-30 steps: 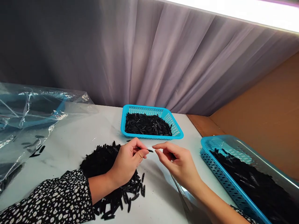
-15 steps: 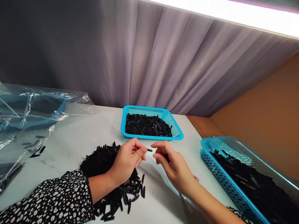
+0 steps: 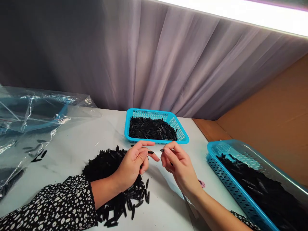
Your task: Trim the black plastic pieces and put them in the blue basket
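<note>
Pinched between thumb and forefinger of the right hand (image 3: 178,165), a slim black piece (image 3: 162,150) is held with its tip pointed toward the left hand (image 3: 132,163). By that hand, a second black piece (image 3: 150,152) is gripped against the fingers, its end left exposed beyond the thumb. Both grips are held near each other, apart. Left of them, a heap of black pieces (image 3: 99,166) is partly covered by the left hand. More pieces are held in a blue basket (image 3: 184,140) beyond the grips and a larger basket (image 3: 227,181) rightward.
</note>
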### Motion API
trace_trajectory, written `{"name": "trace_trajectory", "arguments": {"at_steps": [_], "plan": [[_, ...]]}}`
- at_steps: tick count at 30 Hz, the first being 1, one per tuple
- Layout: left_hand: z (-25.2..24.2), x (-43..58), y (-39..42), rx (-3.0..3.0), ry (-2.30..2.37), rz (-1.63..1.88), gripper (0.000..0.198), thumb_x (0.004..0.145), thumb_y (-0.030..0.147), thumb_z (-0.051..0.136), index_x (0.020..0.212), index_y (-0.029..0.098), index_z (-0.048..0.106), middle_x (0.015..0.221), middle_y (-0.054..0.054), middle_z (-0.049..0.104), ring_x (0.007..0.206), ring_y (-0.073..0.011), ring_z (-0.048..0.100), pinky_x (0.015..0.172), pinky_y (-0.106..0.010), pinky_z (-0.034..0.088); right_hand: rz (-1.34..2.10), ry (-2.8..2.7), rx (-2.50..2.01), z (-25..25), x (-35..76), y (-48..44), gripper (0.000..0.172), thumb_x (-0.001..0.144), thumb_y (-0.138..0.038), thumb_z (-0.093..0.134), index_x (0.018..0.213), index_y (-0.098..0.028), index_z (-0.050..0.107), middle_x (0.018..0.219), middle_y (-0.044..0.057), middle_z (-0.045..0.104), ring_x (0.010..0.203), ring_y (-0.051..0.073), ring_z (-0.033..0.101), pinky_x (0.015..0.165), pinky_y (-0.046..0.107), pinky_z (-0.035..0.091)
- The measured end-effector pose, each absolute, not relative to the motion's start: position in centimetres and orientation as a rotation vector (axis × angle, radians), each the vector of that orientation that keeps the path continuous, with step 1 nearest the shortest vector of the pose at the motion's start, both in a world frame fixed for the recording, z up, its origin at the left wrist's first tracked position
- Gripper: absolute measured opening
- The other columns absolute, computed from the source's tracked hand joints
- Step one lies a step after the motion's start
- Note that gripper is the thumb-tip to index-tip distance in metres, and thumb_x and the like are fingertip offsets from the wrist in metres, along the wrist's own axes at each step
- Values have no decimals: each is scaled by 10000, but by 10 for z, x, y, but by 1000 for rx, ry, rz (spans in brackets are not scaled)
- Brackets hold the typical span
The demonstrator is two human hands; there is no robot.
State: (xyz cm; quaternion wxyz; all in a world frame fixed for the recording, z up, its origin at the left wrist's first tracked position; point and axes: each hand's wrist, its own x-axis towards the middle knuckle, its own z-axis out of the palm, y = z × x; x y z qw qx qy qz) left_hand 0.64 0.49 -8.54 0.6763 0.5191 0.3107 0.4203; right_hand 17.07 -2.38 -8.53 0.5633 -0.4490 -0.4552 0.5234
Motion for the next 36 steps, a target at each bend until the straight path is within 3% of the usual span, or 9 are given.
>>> {"name": "trace_trajectory", "arguments": {"at_steps": [4,7,11,16,19,23,27,31,36], "plan": [[-84,5,3,1200,719,910,328,939,395,550,1194,191,518,665,22,632,478,-87,440,486,-246,253,1505,-857,-911,-82,171,-22,182,818,-340,617,750,-216,504,651,-26,602,437,66,247,417,221,153],[-86,4,4,1222,715,892,316,946,391,540,1194,200,500,740,24,643,413,-42,324,464,-241,225,1494,-936,-999,-84,168,-23,201,796,-374,692,830,-200,597,636,-55,514,461,65,235,425,218,154],[-86,4,4,1221,698,881,332,941,408,547,1201,206,500,721,38,613,425,-44,347,467,-236,227,1267,-1186,-1139,-87,164,-26,302,816,-460,715,941,-189,665,586,-76,421,502,93,267,469,241,228],[-79,5,5,1025,700,838,290,888,338,581,1132,188,538,675,23,604,463,-63,345,472,-237,184,1047,-1280,-1240,-88,167,-26,268,837,-456,682,827,-188,699,646,-10,573,625,149,453,613,293,372],[-76,5,8,765,695,820,280,712,165,594,992,163,593,705,4,581,520,-75,357,468,-234,155,962,-1259,-1259,-87,170,-26,242,812,-433,706,824,-192,726,671,10,629,629,165,500,618,304,409],[-78,4,12,640,621,743,345,520,44,538,840,135,632,745,-30,585,628,-93,433,507,-220,248,902,-1249,-1239,-84,172,-27,186,812,-387,714,842,-206,746,696,17,672,636,170,542,625,305,438],[-80,4,11,683,607,661,236,575,-19,582,749,136,619,794,-45,616,679,-91,475,556,-206,309,887,-1238,-1217,-83,172,-28,161,826,-370,714,854,-215,748,686,7,665,624,162,543,622,300,441],[-81,4,9,728,591,614,124,750,100,698,848,138,632,857,-57,659,648,-73,515,582,-200,353,901,-1233,-1210,-82,173,-29,235,843,-438,698,846,-205,721,645,-8,599,588,148,491,563,280,397],[-83,5,10,805,633,649,323,763,375,790,856,171,557,727,-4,655,435,-31,420,425,-212,139,953,-1218,-1196,-84,172,-31,382,865,-556,645,721,-207,584,580,-50,411,523,117,319,478,258,279]]}}
